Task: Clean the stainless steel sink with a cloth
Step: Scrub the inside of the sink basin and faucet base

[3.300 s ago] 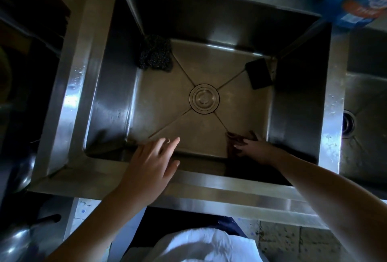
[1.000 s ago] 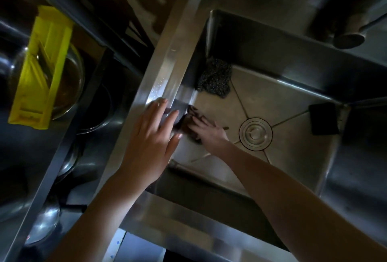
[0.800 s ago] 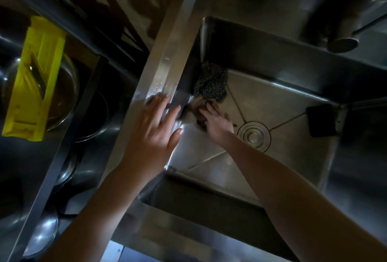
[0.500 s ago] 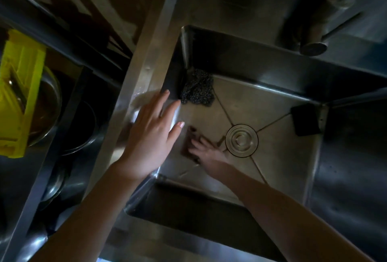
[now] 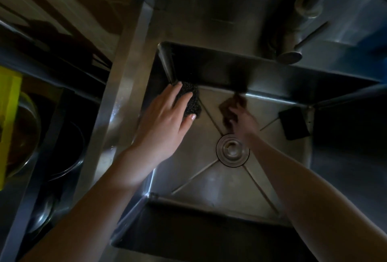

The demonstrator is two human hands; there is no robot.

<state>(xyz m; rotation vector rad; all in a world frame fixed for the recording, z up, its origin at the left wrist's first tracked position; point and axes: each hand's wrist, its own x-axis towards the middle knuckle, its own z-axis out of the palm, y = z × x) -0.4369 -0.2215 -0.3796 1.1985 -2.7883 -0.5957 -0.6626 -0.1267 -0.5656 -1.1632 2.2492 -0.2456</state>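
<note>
Right grip: my right grip (image 5: 240,120) presses on the dark cloth (image 5: 229,102); blur hides whether the fingers curl.
Left grip: my left grip (image 5: 165,119) is flat, fingers straight, over the steel scourer (image 5: 192,104); I cannot tell if they touch.
Cloth: under my right grip on the sink (image 5: 209,180) floor, just beyond the drain (image 5: 232,149).
Risk: a wide sweep could drag the scourer or the black sponge (image 5: 294,123), right of my right grip, and leave the corners unwiped.

The sink (image 5: 209,180) is gleaming as smooth brushed steel; by the left hand (image 5: 165,123) a scouring pad (image 5: 193,104) is looking coarse, wiry, matt.
</note>
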